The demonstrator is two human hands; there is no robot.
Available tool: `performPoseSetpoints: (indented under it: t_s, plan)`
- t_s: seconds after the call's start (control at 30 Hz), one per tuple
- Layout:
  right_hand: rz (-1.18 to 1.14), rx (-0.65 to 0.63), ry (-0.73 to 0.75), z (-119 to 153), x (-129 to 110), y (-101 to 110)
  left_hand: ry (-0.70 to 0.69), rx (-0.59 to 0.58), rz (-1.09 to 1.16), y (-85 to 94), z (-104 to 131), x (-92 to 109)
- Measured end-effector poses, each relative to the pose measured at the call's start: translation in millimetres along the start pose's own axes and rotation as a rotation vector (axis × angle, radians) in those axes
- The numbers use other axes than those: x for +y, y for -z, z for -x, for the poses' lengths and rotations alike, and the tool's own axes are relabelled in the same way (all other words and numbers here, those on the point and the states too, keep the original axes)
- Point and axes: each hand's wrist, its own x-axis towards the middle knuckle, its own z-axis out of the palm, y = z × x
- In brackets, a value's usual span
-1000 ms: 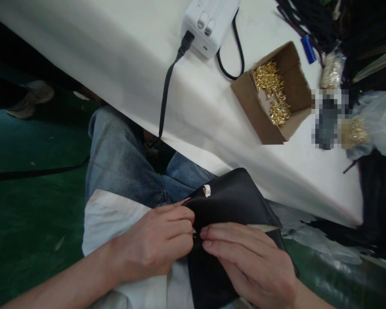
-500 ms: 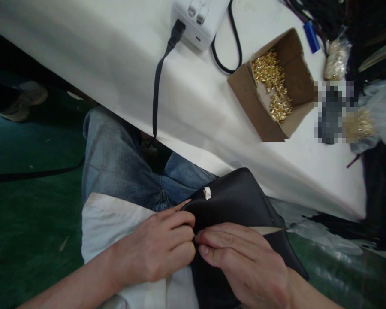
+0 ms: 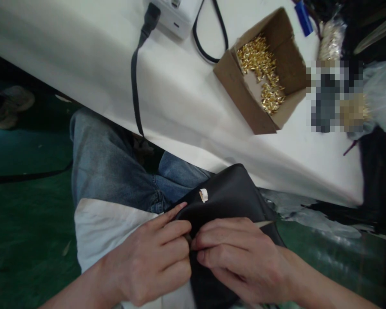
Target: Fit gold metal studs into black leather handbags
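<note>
A black, smooth leather-like bag (image 3: 231, 193) lies across my lap, with a small white tag (image 3: 203, 195) on its upper side. My left hand (image 3: 161, 257) is closed on the bag's left edge, its index finger stretched along that edge. Against it, my right hand (image 3: 238, 257) pinches at the same edge, thumb and fingertips together. Whatever small part sits between the fingertips is hidden. A thin, pale pointed tool (image 3: 263, 223) sticks out beyond the right knuckles; the rest of it is covered by the hand.
On the white table (image 3: 180, 111) stands an open cardboard box (image 3: 241, 101) of small gold metal pieces. A white power unit (image 3: 176, 21) with a black plug (image 3: 151, 17) is at the back. Plastic bags (image 3: 384, 94) lie at the right, and a person's shoe (image 3: 17, 98) is at far left.
The view has shifted, so the table things sit further left and higher. Both hands stay at the bag's edge; my right hand has turned slightly, and less of the pointed tool shows.
</note>
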Motion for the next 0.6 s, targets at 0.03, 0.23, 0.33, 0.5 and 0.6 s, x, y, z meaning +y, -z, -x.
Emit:
performPoseSetpoints:
  t_s: [0.03,0.23,0.33,0.5,0.6]
  plan:
    - [0.011,0.002,0.009,0.3,0.0,-0.2,0.006,0.01,-0.005,-1.7,2.3,-0.4]
    - [0.121,0.057,0.007,6.4,-4.9,-2.9,0.054,0.036,-0.045,-11.8,13.1,-1.0]
    - [0.173,0.086,-0.021,8.9,-7.4,-5.2,0.067,0.034,-0.071,-13.9,13.4,-0.7]
    - [0.183,0.063,-0.026,8.5,-6.4,-3.1,0.07,0.044,-0.114,-13.0,9.9,-2.2]
    - [0.152,0.04,-0.016,8.6,-6.3,-0.9,0.048,0.009,-0.103,-12.7,7.3,-1.7]
